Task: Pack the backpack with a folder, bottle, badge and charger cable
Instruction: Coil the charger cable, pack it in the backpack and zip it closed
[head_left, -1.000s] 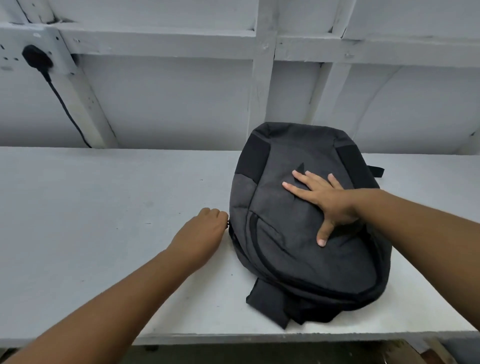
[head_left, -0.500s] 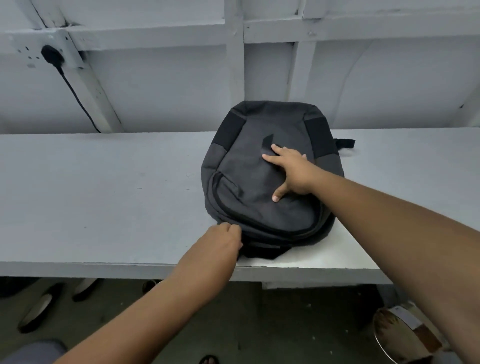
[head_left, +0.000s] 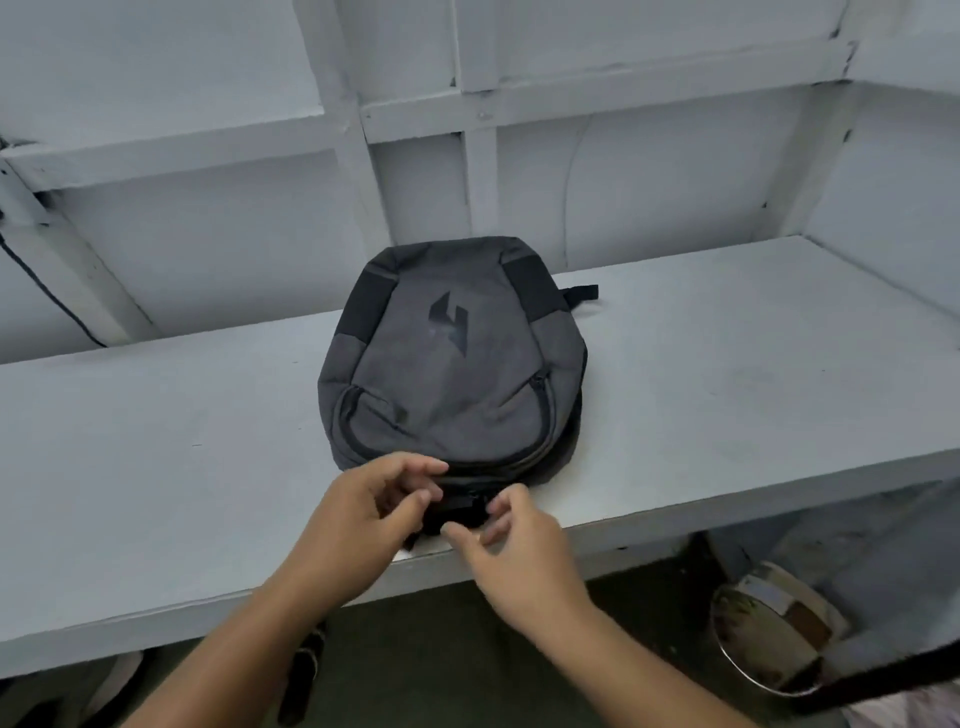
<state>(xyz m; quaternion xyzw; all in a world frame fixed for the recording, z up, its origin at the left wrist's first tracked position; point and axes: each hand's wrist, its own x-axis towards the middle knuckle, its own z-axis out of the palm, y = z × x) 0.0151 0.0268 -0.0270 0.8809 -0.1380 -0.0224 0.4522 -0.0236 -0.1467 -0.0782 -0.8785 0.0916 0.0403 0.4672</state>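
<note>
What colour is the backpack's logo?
Black, on the dark grey backpack; the logo shows in the head view.

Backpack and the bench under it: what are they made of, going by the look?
The backpack looks like woven fabric, probably polyester. It is matte heathered grey with black panels, and it creases and sags softly. The bench looks like painted wood or board, matte pale grey, scuffed and smudged. The paint hides the core, so that stays uncertain.

The backpack (head_left: 452, 374) is matt grey woven cloth with darker black panels. The counter (head_left: 727, 374) looks like painted wood, matt, scuffed.
</note>
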